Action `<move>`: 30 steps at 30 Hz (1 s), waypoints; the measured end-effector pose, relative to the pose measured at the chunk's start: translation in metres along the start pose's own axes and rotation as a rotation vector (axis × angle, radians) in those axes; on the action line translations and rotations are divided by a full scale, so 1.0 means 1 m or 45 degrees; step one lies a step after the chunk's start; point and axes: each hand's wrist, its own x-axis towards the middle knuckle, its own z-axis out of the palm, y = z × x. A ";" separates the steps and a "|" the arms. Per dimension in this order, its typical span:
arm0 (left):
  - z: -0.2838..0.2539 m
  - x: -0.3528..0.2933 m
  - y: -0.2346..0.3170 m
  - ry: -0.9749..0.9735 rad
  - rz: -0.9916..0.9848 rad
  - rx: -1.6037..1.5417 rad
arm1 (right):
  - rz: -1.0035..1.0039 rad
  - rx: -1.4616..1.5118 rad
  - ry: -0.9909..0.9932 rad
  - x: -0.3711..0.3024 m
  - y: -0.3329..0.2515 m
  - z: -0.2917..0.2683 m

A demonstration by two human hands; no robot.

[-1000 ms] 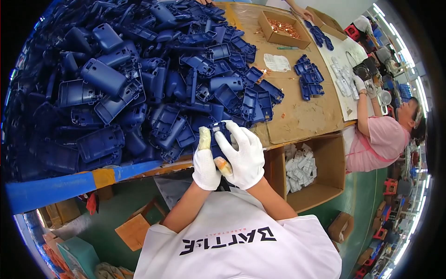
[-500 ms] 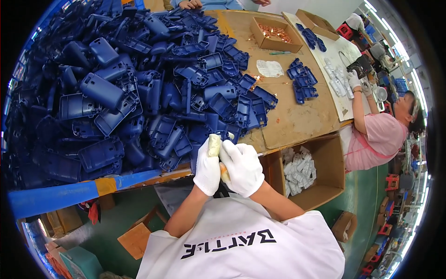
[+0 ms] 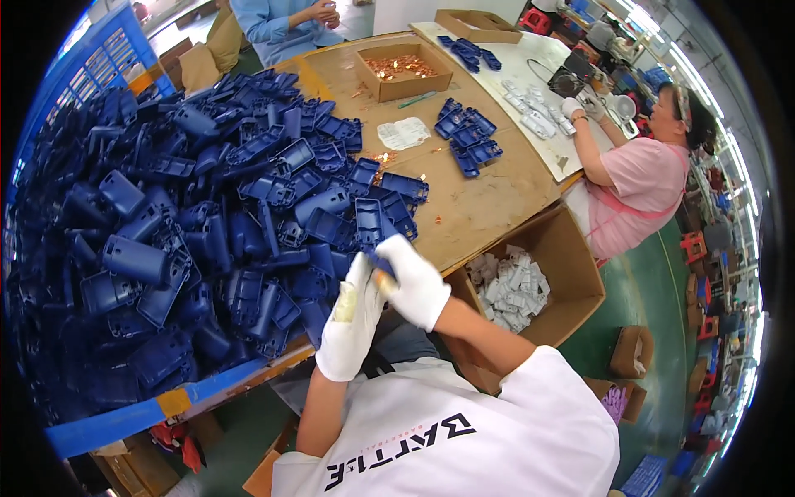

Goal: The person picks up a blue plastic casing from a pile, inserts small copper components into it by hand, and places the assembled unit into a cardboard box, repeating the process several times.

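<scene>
My two white-gloved hands are close together at the near right edge of a heap of blue plastic casings (image 3: 137, 261). My left hand (image 3: 346, 327) is upright with its fingers stretched out, and cream-coloured tape wraps its thumb. Beside it, my right hand (image 3: 414, 286) reaches toward the heap with its fingers closed round the end of a blue plastic casing (image 3: 382, 263). Most of that casing is hidden between the hands, and the fingertips are slightly blurred. An orange-tan patch shows at the right thumb.
Copper-coloured small parts fill a cardboard box (image 3: 406, 89) at the back. A paper sheet (image 3: 404, 133) and a separate group of blue casings (image 3: 469, 137) lie on the cardboard-topped table. An open carton (image 3: 571, 286) holds white pieces (image 3: 515, 290). A co-worker in pink (image 3: 638, 182) sits right; another in blue (image 3: 277, 29) stands behind.
The view has swung, so the heap sits further left and lower. My hands, clasped together before, have come partly apart, and the right one now reaches up to the heap's edge.
</scene>
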 end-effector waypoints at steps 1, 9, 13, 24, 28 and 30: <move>0.000 0.002 -0.002 -0.003 0.021 0.092 | -0.102 -0.069 0.104 0.014 0.023 -0.009; 0.005 -0.017 -0.006 0.009 -0.116 0.639 | 0.370 -0.996 0.413 0.164 0.178 -0.155; -0.004 -0.037 0.002 0.111 -0.110 0.661 | -0.117 -1.037 0.293 0.156 0.144 -0.124; 0.006 -0.021 -0.004 0.194 0.039 0.983 | -0.095 -0.927 0.240 0.126 0.137 -0.088; 0.017 -0.010 0.003 0.331 0.440 1.401 | -0.313 -0.511 0.297 0.116 0.083 -0.117; 0.024 0.001 0.009 0.370 0.682 1.646 | -0.619 -0.258 -0.055 0.095 0.029 -0.099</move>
